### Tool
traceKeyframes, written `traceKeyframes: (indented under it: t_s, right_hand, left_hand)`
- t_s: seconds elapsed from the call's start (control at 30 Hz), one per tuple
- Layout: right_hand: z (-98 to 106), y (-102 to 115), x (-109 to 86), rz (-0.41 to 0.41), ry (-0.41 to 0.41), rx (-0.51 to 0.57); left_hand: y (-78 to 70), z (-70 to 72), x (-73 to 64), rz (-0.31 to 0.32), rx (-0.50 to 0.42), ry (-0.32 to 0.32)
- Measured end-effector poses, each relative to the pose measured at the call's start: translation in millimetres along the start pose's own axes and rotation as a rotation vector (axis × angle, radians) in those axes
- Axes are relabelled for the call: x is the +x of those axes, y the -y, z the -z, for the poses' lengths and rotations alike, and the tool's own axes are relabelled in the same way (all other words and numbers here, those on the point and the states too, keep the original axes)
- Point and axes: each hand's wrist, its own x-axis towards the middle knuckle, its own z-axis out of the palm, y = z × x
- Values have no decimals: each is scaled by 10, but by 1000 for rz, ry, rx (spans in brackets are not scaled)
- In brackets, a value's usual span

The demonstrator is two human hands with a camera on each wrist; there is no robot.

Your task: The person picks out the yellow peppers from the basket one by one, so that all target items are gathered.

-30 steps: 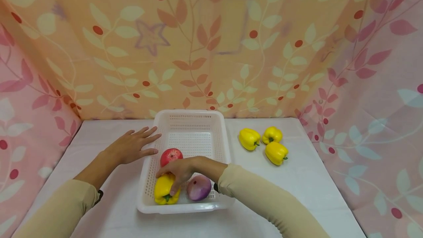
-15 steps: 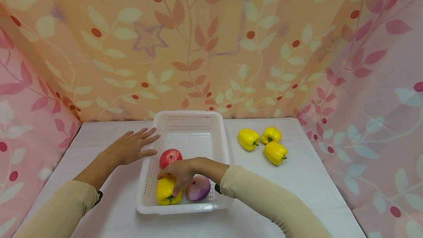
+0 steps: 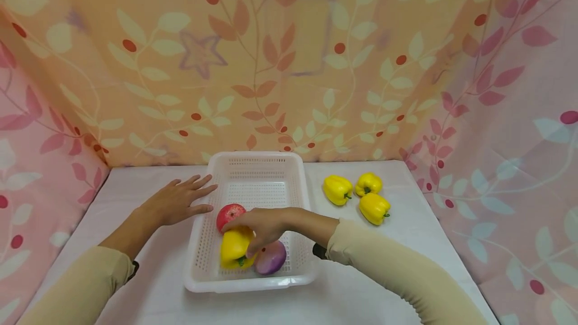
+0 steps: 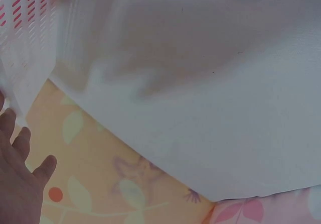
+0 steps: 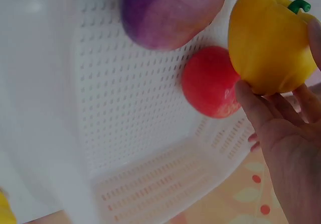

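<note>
My right hand (image 3: 259, 224) grips a yellow bell pepper (image 3: 236, 249) over the near left part of a white plastic basket (image 3: 203, 285). In the right wrist view the thumb and fingers curl round the pepper (image 5: 268, 43), its green stem showing. Behind the pepper in the basket sits a round red fruit (image 3: 229, 216), partly covered by the right hand. A purple onion-like vegetable (image 3: 272, 259) lies to the pepper's right. My left hand (image 3: 178, 200) has its fingers spread straight, with fingertips right at the basket's left rim.
Three yellow bell peppers lie grouped on the white table right of the basket: one at left (image 3: 337, 189), one behind (image 3: 368, 184), one in front (image 3: 374, 208). A floral curtain (image 3: 271, 64) stands behind the table and along both sides.
My right hand has raised the yellow bell pepper from the basket's near left corner and moved it slightly right. The left hand keeps its place at the rim.
</note>
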Motion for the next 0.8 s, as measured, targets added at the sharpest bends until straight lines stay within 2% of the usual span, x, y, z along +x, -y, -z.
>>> traceKeyframes:
  t_s: [0.4,0.63,0.8]
  right_hand:
    - [187,-195,-598,79,-194,229]
    - [307,-393,-1010,73,-314,283]
    - [333,-582,-1302,37,-404,336]
  left_hand:
    - [-18,7,9,9,10,3]
    - [-24,10,3,7,-4,-1]
    - [-50,22,-2,6,-11,0]
